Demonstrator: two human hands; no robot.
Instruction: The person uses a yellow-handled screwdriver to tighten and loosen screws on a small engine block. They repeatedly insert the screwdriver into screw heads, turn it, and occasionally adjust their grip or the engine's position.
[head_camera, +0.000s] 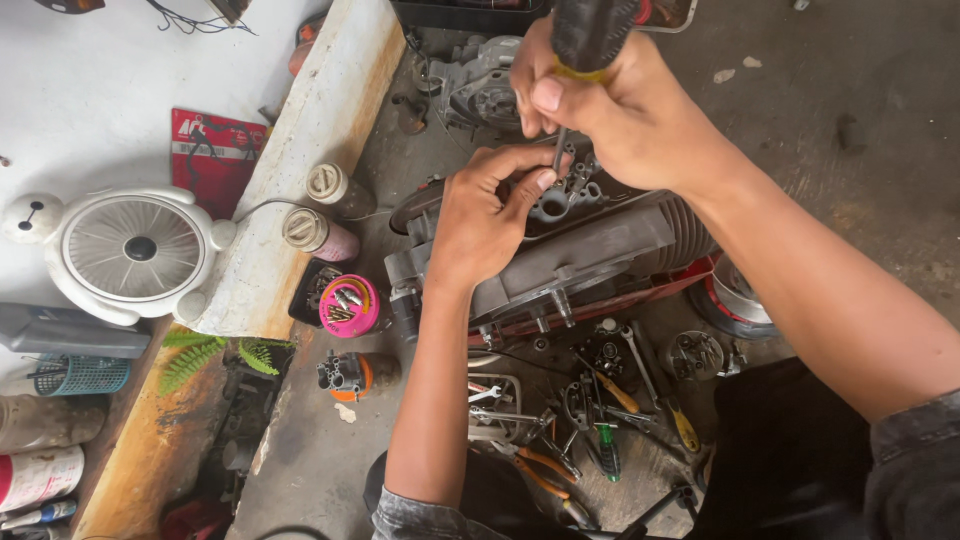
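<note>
- Hand tools (590, 420) lie loose on the floor (850, 120) nearest me: pliers with orange grips, a green-handled driver, a yellow-handled one, wrenches. Risk as I judge it: a small part dropped from the engine would vanish among them.
- Pink tub (349, 305) of bits and screws sits just left of the engine, near the concrete ledge (300, 170); a knock from my left elbow could tip it.
- Engine block (560, 255), grey, finned at its right end, rests on a red frame in front of me.
- Left hand (480, 225): curled, thumb and forefinger pinched on a small metal fitting (560, 195) on top of the block, steadying it. Palm rests on the casing.
- Right hand (600, 95): closed in a full grip around the black handle of a screwdriver (590, 35); the shaft points down to the fitting, right beside my left fingertips.
- Main hazard, my judgement: if the tip cams out under pressure it goes straight into my left thumb or forefinger, since they touch the spot being driven.
- Second hazard: off-axis push could strip the screw head; I cannot see whether the tip is fully seated.
</note>
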